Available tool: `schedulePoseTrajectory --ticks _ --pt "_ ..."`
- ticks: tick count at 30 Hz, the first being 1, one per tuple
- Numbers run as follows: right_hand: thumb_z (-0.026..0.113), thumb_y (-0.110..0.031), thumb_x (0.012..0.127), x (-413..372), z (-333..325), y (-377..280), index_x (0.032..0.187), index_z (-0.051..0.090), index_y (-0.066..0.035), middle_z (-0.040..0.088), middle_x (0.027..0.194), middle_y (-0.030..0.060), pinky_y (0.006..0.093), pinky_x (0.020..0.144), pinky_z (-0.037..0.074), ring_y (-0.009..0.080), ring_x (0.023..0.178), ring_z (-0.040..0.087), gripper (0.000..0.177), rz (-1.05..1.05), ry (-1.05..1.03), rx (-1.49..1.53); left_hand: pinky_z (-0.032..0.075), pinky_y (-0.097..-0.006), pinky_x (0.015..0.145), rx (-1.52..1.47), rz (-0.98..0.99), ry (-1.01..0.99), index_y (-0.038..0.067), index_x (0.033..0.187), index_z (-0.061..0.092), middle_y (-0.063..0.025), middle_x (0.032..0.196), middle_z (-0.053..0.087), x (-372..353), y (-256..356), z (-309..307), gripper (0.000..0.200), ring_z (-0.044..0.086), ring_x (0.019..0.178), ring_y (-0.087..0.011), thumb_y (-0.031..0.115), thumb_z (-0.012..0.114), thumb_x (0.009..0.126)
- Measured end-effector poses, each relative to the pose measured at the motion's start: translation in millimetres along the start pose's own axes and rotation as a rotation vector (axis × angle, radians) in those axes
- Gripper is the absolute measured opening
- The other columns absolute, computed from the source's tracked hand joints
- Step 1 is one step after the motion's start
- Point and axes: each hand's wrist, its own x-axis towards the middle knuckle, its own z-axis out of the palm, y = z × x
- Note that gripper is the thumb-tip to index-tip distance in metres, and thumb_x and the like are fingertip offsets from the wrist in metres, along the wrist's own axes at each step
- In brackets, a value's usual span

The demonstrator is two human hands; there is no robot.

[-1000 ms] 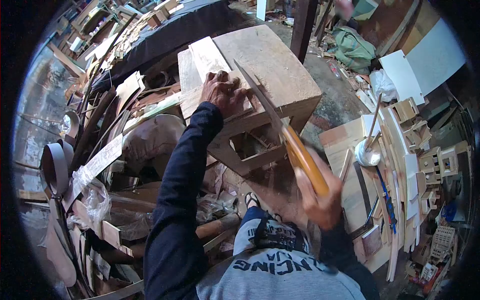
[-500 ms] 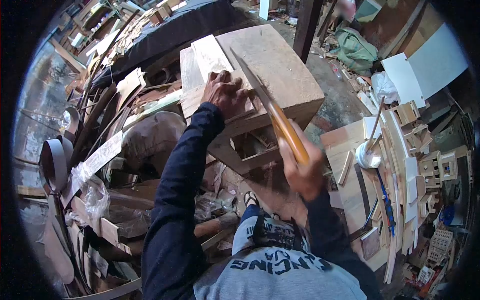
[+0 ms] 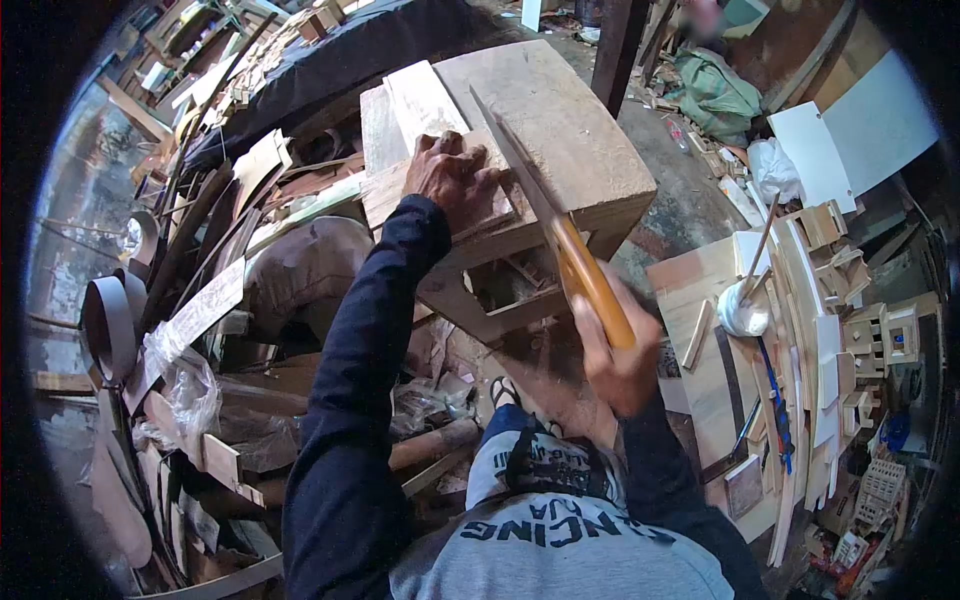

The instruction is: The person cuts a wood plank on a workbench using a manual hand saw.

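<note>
My right hand (image 3: 622, 350) is wrapped round the orange wooden handle of a handsaw (image 3: 583, 275). Its tapered blade points away from me, lying along the right end of a short wooden board (image 3: 490, 212). With curled fingers, my left hand (image 3: 455, 183) grips and presses that board down onto the top of a wooden box-like stand (image 3: 565, 120). Another pale plank (image 3: 425, 100) lies on the stand just beyond my left fingers. Sawdust is scattered over the top. An opening (image 3: 495, 287) shows in the stand's near side.
Scrap wood and clear plastic (image 3: 190, 385) pile up on my left. To the right, a wooden panel (image 3: 700, 290) carries strips and a white container (image 3: 742, 310). A dark post (image 3: 617, 55) rises behind the stand. A green sack (image 3: 712, 95) lies at the back right.
My right hand has drawn the saw a little toward me and to the right. My left hand stays on the board, and the view has shifted slightly.
</note>
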Motion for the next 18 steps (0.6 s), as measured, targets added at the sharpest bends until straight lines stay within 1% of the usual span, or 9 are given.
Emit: schedulePoseTrajectory --ticks 1,2,4,7,8,11,14,17,18 --pt "0.060 -0.011 0.091 -14 -8 -1 0.128 0.054 0.004 0.068 0.099 0.0215 0.0343 0.076 0.054 0.0307 0.083 0.070 0.040 -0.062 0.018 -0.047 0.040 -0.0441 0.089 0.014 -0.015 -0.046 0.005 0.103 0.073 -0.0204 0.099 0.064 0 1 -4 0.042 0.056 0.094 -0.0363 0.042 0.061 0.088" --pt "0.060 -0.010 0.091 -28 -18 -8 0.128 0.055 0.005 0.068 0.102 0.0215 0.0336 0.080 0.053 0.0282 0.089 0.068 0.040 0.004 -0.001 -0.030 0.040 -0.0441 0.090 0.025 -0.029 -0.089 0.005 0.104 0.073 -0.0209 0.102 0.065 0 3 -6 0.043 0.056 0.095 -0.0364 0.042 0.060 0.088" --pt "0.059 -0.010 0.092 -46 -36 -25 0.128 0.055 0.009 0.067 0.108 0.0214 0.0323 0.089 0.050 0.0231 0.100 0.066 0.040 0.129 -0.035 0.000 0.040 -0.0446 0.091 0.013 -0.041 -0.044 0.005 0.105 0.073 -0.0213 0.103 0.065 0 7 -10 0.044 0.056 0.097 -0.0367 0.043 0.060 0.088" --pt "0.059 -0.009 0.092 -26 -23 -12 0.128 0.056 0.008 0.067 0.108 0.0204 0.0323 0.088 0.050 0.0221 0.099 0.066 0.040 0.135 0.002 0.081 0.040 -0.0450 0.092 -0.023 -0.054 -0.036 0.004 0.105 0.073 -0.0215 0.104 0.064 -2 15 -10 0.045 0.055 0.099 -0.0372 0.043 0.061 0.087" --pt "0.059 -0.009 0.092 -12 -14 -9 0.127 0.057 0.007 0.067 0.107 0.0198 0.0316 0.087 0.050 0.0215 0.098 0.066 0.039 0.133 -0.017 0.089 0.041 -0.0451 0.092 -0.030 -0.061 -0.036 0.004 0.105 0.073 -0.0216 0.104 0.064 -2 14 -12 0.045 0.055 0.099 -0.0374 0.044 0.062 0.087" --pt "0.061 -0.011 0.091 15 16 7 0.126 0.057 0.002 0.069 0.097 0.0211 0.0351 0.076 0.055 0.0271 0.087 0.071 0.038 0.107 -0.002 0.090 0.042 -0.0455 0.091 0.002 -0.111 -0.056 0.003 0.103 0.074 -0.0214 0.105 0.064 -2 12 -8 0.044 0.055 0.099 -0.0379 0.042 0.064 0.086" --pt "0.059 -0.009 0.092 10 19 10 0.125 0.058 0.007 0.068 0.108 0.0205 0.0327 0.088 0.051 0.0250 0.098 0.067 0.037 0.101 0.024 0.113 0.044 -0.0447 0.093 0.014 -0.146 -0.087 0.004 0.109 0.072 -0.0201 0.111 0.064 1 17 -13 0.045 0.055 0.102 -0.0380 0.042 0.064 0.086" --pt "0.059 -0.009 0.092 -4 4 7 0.124 0.058 0.007 0.067 0.110 0.0213 0.0348 0.090 0.050 0.0265 0.100 0.067 0.037 0.091 0.008 0.096 0.040 -0.0471 0.094 -0.069 -0.184 0.058 0.012 0.108 0.071 -0.0184 0.107 0.062 -5 3 10 0.041 0.051 0.110 -0.0364 0.044 0.063 0.084" --pt "0.061 -0.012 0.090 -11 3 16 0.128 0.056 0.002 0.068 0.104 0.0216 0.0362 0.083 0.053 0.0268 0.095 0.069 0.041 -0.027 0.051 0.050 0.038 -0.0526 0.097 -0.054 -0.176 0.014 0.010 0.123 0.062 -0.0168 0.111 0.062 -4 -3 11 0.057 0.051 0.112 -0.0375 0.048 0.068 0.080"
